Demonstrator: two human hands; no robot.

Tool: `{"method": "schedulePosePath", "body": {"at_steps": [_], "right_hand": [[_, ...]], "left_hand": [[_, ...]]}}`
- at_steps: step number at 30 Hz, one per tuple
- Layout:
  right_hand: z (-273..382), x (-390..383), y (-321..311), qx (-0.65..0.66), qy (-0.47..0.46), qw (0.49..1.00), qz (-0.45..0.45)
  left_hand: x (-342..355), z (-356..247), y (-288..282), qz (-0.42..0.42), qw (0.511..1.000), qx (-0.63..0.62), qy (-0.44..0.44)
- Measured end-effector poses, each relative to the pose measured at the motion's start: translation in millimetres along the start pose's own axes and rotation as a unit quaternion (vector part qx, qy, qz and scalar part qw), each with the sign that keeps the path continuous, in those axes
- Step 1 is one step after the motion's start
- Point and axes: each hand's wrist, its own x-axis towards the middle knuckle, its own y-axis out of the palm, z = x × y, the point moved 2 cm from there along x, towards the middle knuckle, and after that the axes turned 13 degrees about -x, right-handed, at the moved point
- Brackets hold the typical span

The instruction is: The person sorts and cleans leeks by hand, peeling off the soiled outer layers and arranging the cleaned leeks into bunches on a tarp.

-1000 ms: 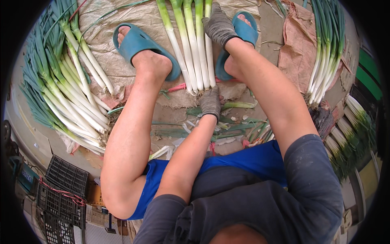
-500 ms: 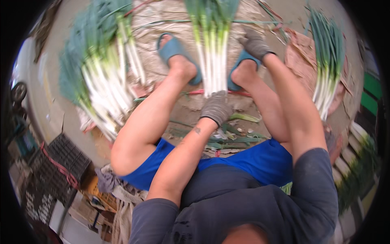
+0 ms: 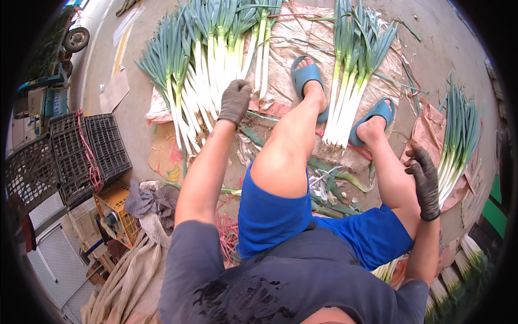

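Concrete floor (image 3: 448, 46), woven sacking (image 3: 283, 43) laid with long green onions (image 3: 215, 51).
Centre bunch (image 3: 345, 110) between blue slippers (image 3: 306, 74), no tie visible: risk of scattering if kicked. Left hand (image 3: 236, 102) over left pile (image 3: 189, 102), fingers curled; cannot tell whether gripping anything. Right hand (image 3: 425, 182) just beside right-hand bunch (image 3: 457, 140), fingers parted, apparently empty. Hidden: left fingertips. Cut off: leaves (image 3: 229, 9) at upper edge.
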Motion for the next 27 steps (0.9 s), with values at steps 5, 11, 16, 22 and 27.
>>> {"method": "schedulePosePath", "body": {"at_steps": [5,11,16,22,27], "right_hand": [[-2,8,1,-0.118,-0.016,0.993,-0.012],[-1,25,-14,-0.104,0.019,0.994,-0.031],[-3,26,-21,-0.098,-0.012,0.994,-0.053],[-1,17,-12,-0.115,-0.079,0.988,-0.063],[22,1,8,-0.114,-0.128,0.983,-0.066]], "left_hand": [[69,52,84,-0.02,0.945,0.309,-0.106],[96,63,100,0.023,0.907,0.399,-0.133],[79,25,67,0.06,0.915,0.383,-0.112],[38,-22,-8,0.209,0.883,-0.293,-0.302],[-82,-90,-72,0.133,0.918,-0.276,-0.253]]}}
